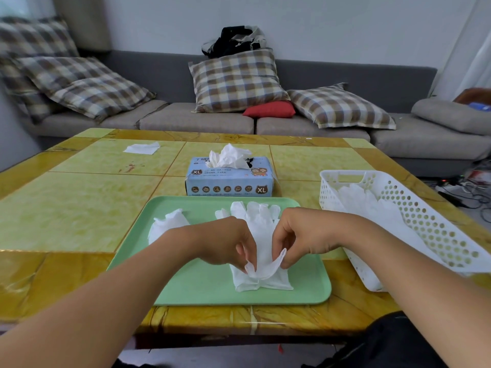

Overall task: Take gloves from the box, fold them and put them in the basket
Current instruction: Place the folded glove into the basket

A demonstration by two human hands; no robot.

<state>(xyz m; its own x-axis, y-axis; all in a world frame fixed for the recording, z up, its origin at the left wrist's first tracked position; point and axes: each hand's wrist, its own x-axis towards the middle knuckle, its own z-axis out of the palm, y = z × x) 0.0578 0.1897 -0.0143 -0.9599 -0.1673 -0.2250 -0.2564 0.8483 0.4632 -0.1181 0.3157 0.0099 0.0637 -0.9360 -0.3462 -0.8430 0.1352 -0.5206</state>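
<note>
Two bare hands worked over the pale green plastic tray (186, 288). At far left on the tray lay a crumpled white disposable glove (166, 224), untouched. Left hand (225, 243) pinched the cuff edge of the flat white glove (261, 235) at tray centre; right hand (303, 235) pinched the same cuff just beside it, the edge lifted, finger end flat toward the blue cardboard glove box (229, 179). Judgement: fold underway; carry the cuff evenly toward the fingertips, keeping both pinches level to avoid skew. White perforated plastic basket (425, 221), right of the tray, already held gloves.
</note>
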